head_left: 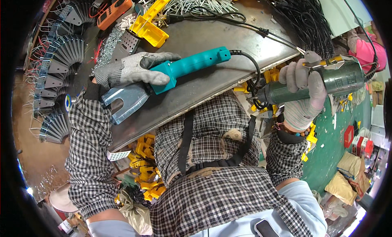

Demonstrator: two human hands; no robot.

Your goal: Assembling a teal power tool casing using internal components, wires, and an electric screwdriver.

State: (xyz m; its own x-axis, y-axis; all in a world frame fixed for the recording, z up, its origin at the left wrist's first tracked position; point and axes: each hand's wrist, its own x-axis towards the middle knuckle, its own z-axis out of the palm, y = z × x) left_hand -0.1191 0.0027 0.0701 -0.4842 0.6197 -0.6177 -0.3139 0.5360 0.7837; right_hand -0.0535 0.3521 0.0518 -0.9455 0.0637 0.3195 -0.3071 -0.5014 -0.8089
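Observation:
My left hand (136, 69), in a grey glove, grips the square end of a teal-handled electric tool (196, 63) over the metal bench. A shiny forked metal plate (130, 101) sticks out from that end, pointing toward my left sleeve. From the handle's other end a black cord (256, 67) loops down past the bench edge. On the right, my gloved right hand (304, 94) is wrapped around a dark green electric screwdriver (343, 79). Its tip points left, close to the cord and the bench edge. A yellow lever lies along the screwdriver's upper side.
Long screws (200, 4) and a yellow plastic housing (153, 32) lie on the bench's far side, near an orange multimeter (114, 12). Stacked metal plates (61, 57) with wires line the left. Black cables (304, 20) heap at the far right. Yellow parts (147, 165) sit below the bench edge.

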